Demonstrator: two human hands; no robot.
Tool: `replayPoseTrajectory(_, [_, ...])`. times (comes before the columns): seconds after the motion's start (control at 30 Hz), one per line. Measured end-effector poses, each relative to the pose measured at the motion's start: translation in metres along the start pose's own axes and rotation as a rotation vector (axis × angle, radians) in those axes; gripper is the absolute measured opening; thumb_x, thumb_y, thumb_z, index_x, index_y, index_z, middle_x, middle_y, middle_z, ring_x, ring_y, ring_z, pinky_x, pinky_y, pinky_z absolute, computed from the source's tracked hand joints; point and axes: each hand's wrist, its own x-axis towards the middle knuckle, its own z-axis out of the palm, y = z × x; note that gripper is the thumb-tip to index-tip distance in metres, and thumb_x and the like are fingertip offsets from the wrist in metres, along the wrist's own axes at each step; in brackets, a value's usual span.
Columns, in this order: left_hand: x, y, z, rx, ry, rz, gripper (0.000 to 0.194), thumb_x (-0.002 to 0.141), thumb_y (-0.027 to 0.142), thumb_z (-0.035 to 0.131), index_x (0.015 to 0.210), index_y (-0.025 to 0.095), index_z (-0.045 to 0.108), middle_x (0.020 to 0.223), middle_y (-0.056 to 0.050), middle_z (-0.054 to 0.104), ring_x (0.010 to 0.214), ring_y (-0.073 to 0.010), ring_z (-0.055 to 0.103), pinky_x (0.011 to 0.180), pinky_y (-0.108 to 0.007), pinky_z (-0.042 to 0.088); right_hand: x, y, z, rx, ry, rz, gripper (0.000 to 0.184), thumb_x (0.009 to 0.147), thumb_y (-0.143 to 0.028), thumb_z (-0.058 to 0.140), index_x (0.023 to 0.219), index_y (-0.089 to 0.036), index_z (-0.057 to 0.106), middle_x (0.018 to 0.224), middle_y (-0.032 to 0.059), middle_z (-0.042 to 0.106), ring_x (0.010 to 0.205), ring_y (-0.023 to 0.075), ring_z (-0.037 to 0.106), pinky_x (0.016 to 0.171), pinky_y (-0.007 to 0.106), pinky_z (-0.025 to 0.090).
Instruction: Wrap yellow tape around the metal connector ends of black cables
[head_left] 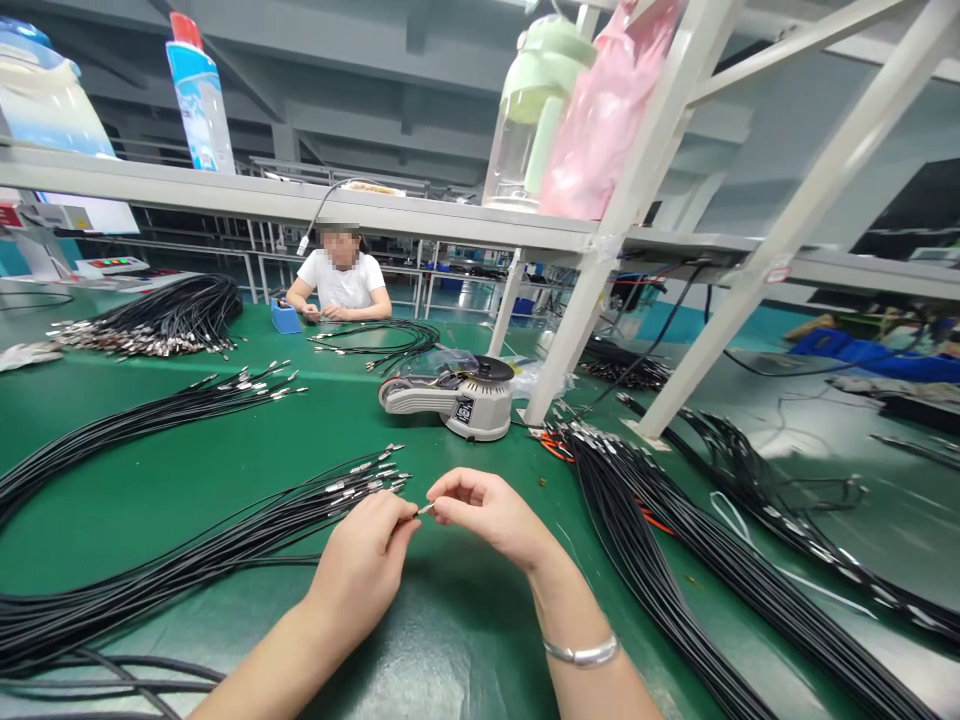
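Pinched between thumb and fingertips, a black cable's end leaves my left hand [361, 555] at its right side. My right hand [495, 515] is closed on the small metallic tip [426, 509] of that cable, with a silver bangle on the wrist. Both hands meet a little above the green tabletop. Just left of them lies a bundle of black cables [247, 530] with silver connectors at its far ends. One cable runs under my left wrist. Behind the hands stands a grey tape dispenser [476, 405] with a dark round top.
More cable bundles lie at left [135, 430], back left [172, 310] and right [660, 540]. White shelf posts [570, 340] rise at right, carrying a shelf [420, 212] with bottles and a pink bag. A person [345, 280] in a white shirt sits across the table near a blue block [286, 317].
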Motion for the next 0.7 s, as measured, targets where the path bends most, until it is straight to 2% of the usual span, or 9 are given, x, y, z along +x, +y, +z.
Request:
replayPoseTrajectory(0.07, [-0.003,-0.002,0.003,0.03,0.063,0.054,0.013,0.086,0.022,0.043,0.083,0.02,0.056,0.08,-0.002,0.06,0.077,-0.0157,0.054,0.07,-0.029,0.042,0.0,-0.001,0.001,0.031,0.021,0.0,0.015,0.068,-0.028,0.069,0.074,-0.015,0.064,0.065,-0.0013,0.064,0.063,0.0122,0.058,0.066,0.027,0.045])
replayPoseTrajectory(0.17, [-0.004,-0.003,0.003,0.024,0.059,-0.017,0.011,0.086,0.023,0.043,0.082,0.021,0.053,0.078,0.0,0.057,0.073,-0.0145,0.053,0.066,-0.026,0.04,-0.002,-0.003,0.002,0.022,0.033,-0.001,0.016,0.066,-0.028,0.071,0.073,-0.016,0.063,0.065,-0.0016,0.063,0.063,0.0119,0.057,0.064,0.026,0.044])
replayPoseTrajectory(0.23, [-0.005,-0.004,0.0,0.024,-0.007,-0.095,0.01,0.085,0.023,0.044,0.079,0.021,0.051,0.073,0.001,0.055,0.068,-0.0139,0.051,0.063,-0.025,0.039,-0.003,-0.004,0.002,-0.025,0.044,-0.001,0.015,0.065,-0.026,0.071,0.072,-0.016,0.064,0.065,-0.0018,0.063,0.062,0.0112,0.056,0.061,0.025,0.043])
replayPoseTrajectory(0.33, [-0.006,-0.005,-0.003,0.015,-0.18,-0.169,0.012,0.084,0.024,0.043,0.073,0.021,0.048,0.064,0.004,0.051,0.059,-0.0128,0.048,0.056,-0.024,0.036,-0.003,-0.005,0.001,-0.082,0.065,0.02,0.011,0.066,-0.025,0.068,0.068,-0.015,0.063,0.062,-0.0018,0.062,0.058,0.0109,0.054,0.058,0.025,0.042])
replayPoseTrajectory(0.4, [-0.006,-0.005,-0.004,-0.034,-0.286,-0.19,0.012,0.084,0.025,0.042,0.076,0.021,0.05,0.06,0.005,0.051,0.055,-0.0124,0.046,0.053,-0.023,0.035,-0.002,-0.004,0.002,-0.099,0.088,0.051,0.01,0.067,-0.024,0.066,0.065,-0.015,0.062,0.059,-0.0014,0.062,0.057,0.0112,0.055,0.059,0.025,0.043])
replayPoseTrajectory(0.43, [-0.005,-0.005,-0.003,-0.072,-0.302,-0.199,0.012,0.084,0.027,0.043,0.081,0.021,0.053,0.061,0.005,0.052,0.055,-0.0125,0.047,0.053,-0.023,0.036,-0.001,-0.003,0.002,-0.113,0.101,0.065,0.01,0.067,-0.024,0.065,0.065,-0.015,0.061,0.059,-0.0013,0.062,0.056,0.0114,0.055,0.059,0.025,0.043])
replayPoseTrajectory(0.53, [0.0,-0.001,0.001,-0.181,-0.196,-0.181,0.021,0.083,0.032,0.046,0.097,0.021,0.057,0.078,0.0,0.061,0.067,-0.0142,0.054,0.062,-0.025,0.043,0.001,-0.001,0.004,-0.179,0.144,0.059,0.008,0.067,-0.022,0.063,0.064,-0.015,0.06,0.058,-0.002,0.06,0.055,0.0107,0.052,0.056,0.024,0.041])
replayPoseTrajectory(0.6, [0.004,0.001,0.003,-0.219,-0.111,-0.158,0.021,0.082,0.03,0.047,0.096,0.021,0.06,0.088,-0.003,0.063,0.077,-0.0156,0.057,0.071,-0.027,0.045,0.002,0.0,0.006,-0.188,0.157,0.042,0.006,0.066,-0.02,0.062,0.062,-0.015,0.059,0.057,-0.0032,0.058,0.054,0.01,0.051,0.054,0.023,0.04])
replayPoseTrajectory(0.7, [0.005,0.002,0.005,-0.268,-0.136,-0.221,0.022,0.083,0.026,0.045,0.093,0.02,0.063,0.082,-0.003,0.064,0.068,-0.0151,0.059,0.064,-0.027,0.049,0.003,0.001,0.008,-0.148,0.162,0.055,0.005,0.065,-0.017,0.061,0.061,-0.016,0.058,0.055,-0.0034,0.058,0.054,0.0102,0.051,0.055,0.023,0.04])
